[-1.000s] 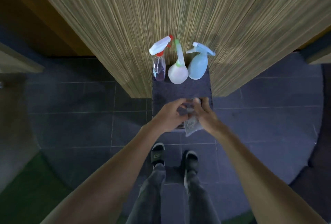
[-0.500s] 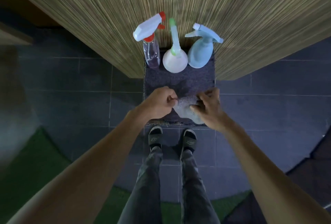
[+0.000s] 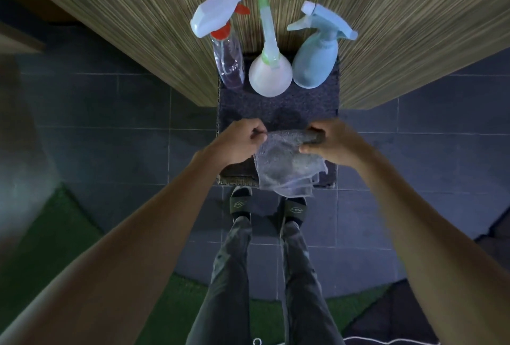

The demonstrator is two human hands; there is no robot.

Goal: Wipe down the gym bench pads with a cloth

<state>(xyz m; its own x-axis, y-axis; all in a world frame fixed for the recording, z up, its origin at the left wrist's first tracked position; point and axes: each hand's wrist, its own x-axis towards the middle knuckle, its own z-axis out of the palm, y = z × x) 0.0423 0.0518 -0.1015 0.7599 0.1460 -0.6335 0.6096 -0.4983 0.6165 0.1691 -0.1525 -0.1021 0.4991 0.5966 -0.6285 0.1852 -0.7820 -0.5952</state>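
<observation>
A grey cloth (image 3: 287, 168) hangs spread between my two hands above a dark carpeted pad (image 3: 278, 111) that stands against a wood-grain wall. My left hand (image 3: 242, 142) pinches the cloth's upper left corner with curled fingers. My right hand (image 3: 329, 142) grips the bunched upper right edge. The cloth's lower part droops past the pad's front edge, above my feet.
Three spray bottles stand at the back of the pad: a clear one with a red-and-white trigger (image 3: 226, 41), a round white one with a green nozzle (image 3: 270, 71), a light blue one (image 3: 317, 55). Dark floor tiles surround it; green turf (image 3: 55, 248) lies at lower left.
The cloth was bunched small between my hands; my hands have moved apart and the cloth now hangs opened out. The view has moved closer to the pad and bottles.
</observation>
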